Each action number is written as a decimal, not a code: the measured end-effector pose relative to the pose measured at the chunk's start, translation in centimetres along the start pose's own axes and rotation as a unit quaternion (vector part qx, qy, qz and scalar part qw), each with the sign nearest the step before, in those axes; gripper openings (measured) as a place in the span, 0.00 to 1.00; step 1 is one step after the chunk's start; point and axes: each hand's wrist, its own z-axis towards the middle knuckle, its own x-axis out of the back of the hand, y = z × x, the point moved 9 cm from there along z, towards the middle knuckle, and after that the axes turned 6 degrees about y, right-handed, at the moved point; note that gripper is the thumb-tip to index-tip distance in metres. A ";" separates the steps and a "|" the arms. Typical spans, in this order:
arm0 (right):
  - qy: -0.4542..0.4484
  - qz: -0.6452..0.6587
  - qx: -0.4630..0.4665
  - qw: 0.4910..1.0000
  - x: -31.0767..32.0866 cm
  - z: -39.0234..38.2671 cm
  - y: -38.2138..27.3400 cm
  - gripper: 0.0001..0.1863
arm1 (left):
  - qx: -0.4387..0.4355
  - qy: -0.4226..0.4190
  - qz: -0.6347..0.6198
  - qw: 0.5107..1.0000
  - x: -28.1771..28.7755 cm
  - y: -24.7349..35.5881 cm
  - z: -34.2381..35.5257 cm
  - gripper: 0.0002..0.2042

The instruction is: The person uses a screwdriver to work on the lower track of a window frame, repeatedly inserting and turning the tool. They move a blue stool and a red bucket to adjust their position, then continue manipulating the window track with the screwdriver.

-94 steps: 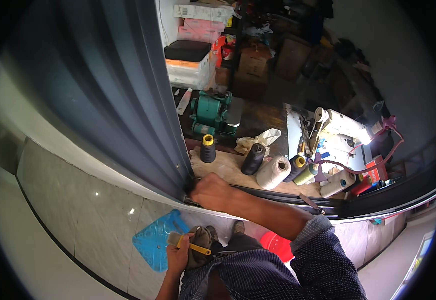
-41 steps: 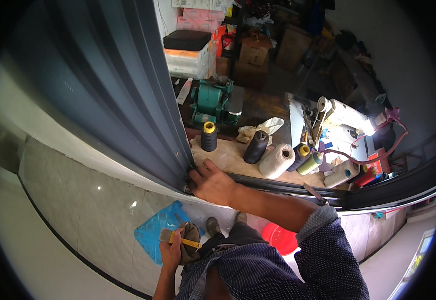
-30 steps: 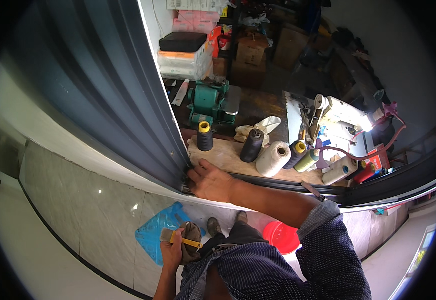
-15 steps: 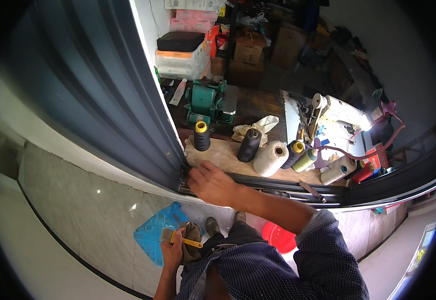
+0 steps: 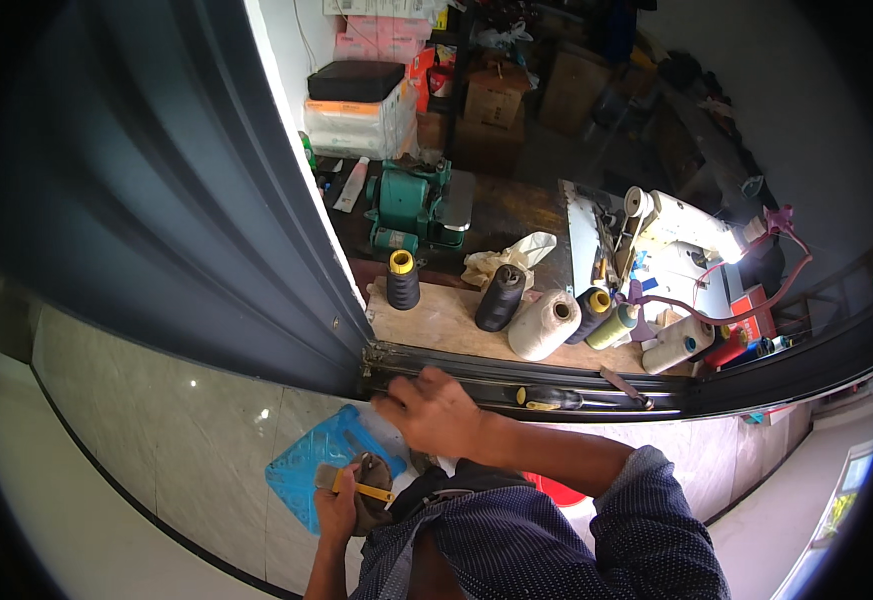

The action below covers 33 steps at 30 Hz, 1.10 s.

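Note:
My left hand [image 5: 334, 518] is low on the left, closed around a flat paintbrush with a yellow handle [image 5: 369, 490]. A crumpled brown thing [image 5: 375, 512] sits right beside the brush; I cannot tell whether that hand holds it too. Just in front of the dark window track [image 5: 477, 381] is my right hand [image 5: 437, 415], its fingers curled and pinched together. Whatever may be between those fingertips is hidden. A screwdriver with a black and yellow handle [image 5: 549, 398] lies along the track. To its right rests a narrow flat tool [image 5: 625, 387].
Thread cones stand on the wooden sill, including a black one with a yellow top [image 5: 403, 285] and a white one [image 5: 545, 328]. Behind are a green machine [image 5: 404, 200] and a sewing machine [image 5: 687, 225]. A ridged dark shutter [image 5: 187, 200] borders the left. Below is a blue plastic stool [image 5: 302, 470].
My right hand has pulled back from the track's left corner toward me and slightly right, uncovering that corner. My left hand, still gripping the paintbrush, has shifted slightly left and down.

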 end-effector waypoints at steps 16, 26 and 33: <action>-0.174 -0.082 -0.009 0.981 -3.8 2.1 2.9 0.04 | -0.222 0.036 0.543 0.809 -0.7 2.3 -0.6 0.19; -0.211 -0.096 -0.028 0.972 -5.7 1.2 3.2 0.06 | -0.086 0.183 0.490 0.848 11.0 -8.7 3.1 0.30; -0.059 -0.067 -0.037 0.995 -1.5 0.4 0.6 0.13 | 0.004 0.272 0.473 0.838 14.0 -12.7 4.8 0.30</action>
